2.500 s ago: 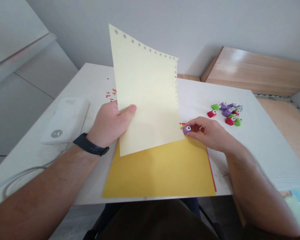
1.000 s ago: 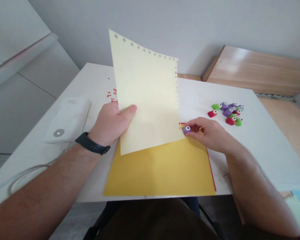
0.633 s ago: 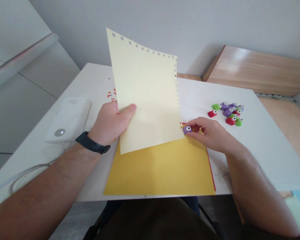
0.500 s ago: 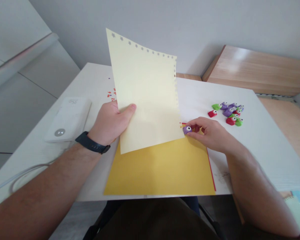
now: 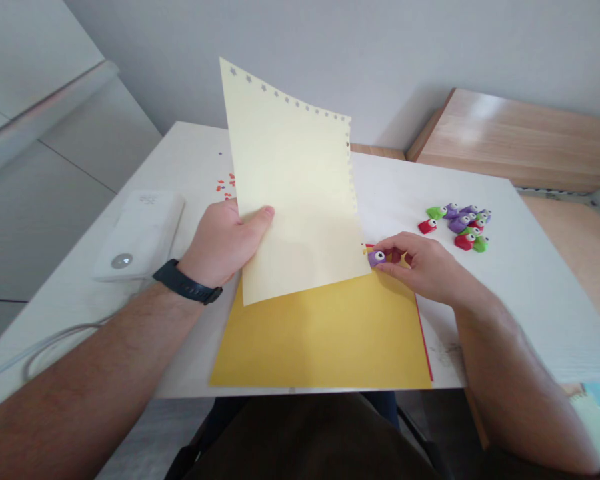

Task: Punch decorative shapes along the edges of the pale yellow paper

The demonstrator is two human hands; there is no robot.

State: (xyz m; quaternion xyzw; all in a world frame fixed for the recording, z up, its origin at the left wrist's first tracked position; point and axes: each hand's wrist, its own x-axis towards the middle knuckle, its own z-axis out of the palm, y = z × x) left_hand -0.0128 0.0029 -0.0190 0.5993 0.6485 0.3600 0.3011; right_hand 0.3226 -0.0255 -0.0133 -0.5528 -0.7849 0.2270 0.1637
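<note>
My left hand [image 5: 223, 241] grips the left edge of a pale yellow sheet [image 5: 295, 187] and holds it up off the table, thumb on its front. Small star-shaped holes run along the sheet's top and right edges. My right hand [image 5: 423, 267] pinches a small purple punch [image 5: 377, 257] at the sheet's lower right corner. Under both lies a darker yellow sheet [image 5: 325, 333] with a red sheet's edge [image 5: 423, 340] showing along its right side.
A heap of small green, purple and red punches [image 5: 457, 224] lies on the white table [image 5: 520, 293] to the right. A white box with a cable [image 5: 140, 230] sits at the left. Red paper bits [image 5: 226, 187] lie behind my left hand. A wooden board [image 5: 520, 140] stands beyond.
The pale sheet has shifted slightly in my left hand; my right hand stays on the purple punch at the same corner.
</note>
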